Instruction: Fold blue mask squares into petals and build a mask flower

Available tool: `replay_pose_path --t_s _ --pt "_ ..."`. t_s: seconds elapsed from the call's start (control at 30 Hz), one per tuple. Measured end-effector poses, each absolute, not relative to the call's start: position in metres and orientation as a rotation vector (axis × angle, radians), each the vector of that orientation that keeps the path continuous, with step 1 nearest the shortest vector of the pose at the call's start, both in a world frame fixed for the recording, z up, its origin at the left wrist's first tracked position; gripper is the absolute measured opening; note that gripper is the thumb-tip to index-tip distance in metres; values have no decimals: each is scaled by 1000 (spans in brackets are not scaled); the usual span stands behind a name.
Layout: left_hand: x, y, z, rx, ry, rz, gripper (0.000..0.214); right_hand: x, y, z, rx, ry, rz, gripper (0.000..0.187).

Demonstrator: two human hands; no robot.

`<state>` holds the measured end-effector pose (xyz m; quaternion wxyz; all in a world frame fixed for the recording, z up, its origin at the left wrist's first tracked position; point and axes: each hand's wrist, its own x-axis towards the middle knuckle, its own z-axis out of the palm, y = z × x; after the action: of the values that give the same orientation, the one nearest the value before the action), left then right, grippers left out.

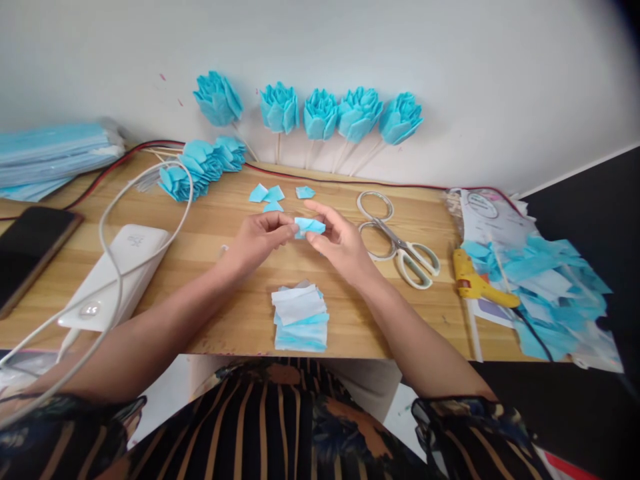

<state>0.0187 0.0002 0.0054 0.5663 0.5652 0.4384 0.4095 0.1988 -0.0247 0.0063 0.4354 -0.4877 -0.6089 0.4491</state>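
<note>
Over the middle of the table, a small folded piece of blue fabric (pixel 309 227) is held between my two hands. The fingertips of my left hand (pixel 264 239) pinch its left end. My right hand (pixel 340 239) grips its right end between thumb and fingers. Just beyond lie several folded blue petals (pixel 273 194), with one more petal (pixel 305 192) a little to their right. Nearer to me sits a stack of pale blue and white fabric pieces (pixel 301 317), close to the table's front edge.
Several blue fabric flowers (pixel 320 115) on sticks lean against the wall; more flowers (pixel 200 167) lie at left. Scissors (pixel 414 257), tape rolls (pixel 375 206), a yellow glue gun (pixel 470 277) and scraps (pixel 555 293) are at right. A white power bank (pixel 120 273), its cable, and a phone (pixel 33 250) occupy the left.
</note>
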Motion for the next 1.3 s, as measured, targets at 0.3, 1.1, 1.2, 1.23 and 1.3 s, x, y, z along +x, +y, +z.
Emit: replay_pose_path --t_s 0.3,1.1,1.2,1.23,1.3 --pt "18 1 1 1362 1006 928 21 201 -23 5 -1258 -1503 1130 49" --pt "19 3 0 1273 992 901 27 206 -18 1 -1221 -1415 1124 50" --pt "18 2 0 1290 985 881 22 205 -18 0 -1198 -1404 1146 50" --pt "18 2 0 1291 990 881 22 205 -18 0 -1191 -1401 1161 51" --pt "17 3 1 1288 1013 892 23 206 -18 1 -1192 -1398 1185 51"
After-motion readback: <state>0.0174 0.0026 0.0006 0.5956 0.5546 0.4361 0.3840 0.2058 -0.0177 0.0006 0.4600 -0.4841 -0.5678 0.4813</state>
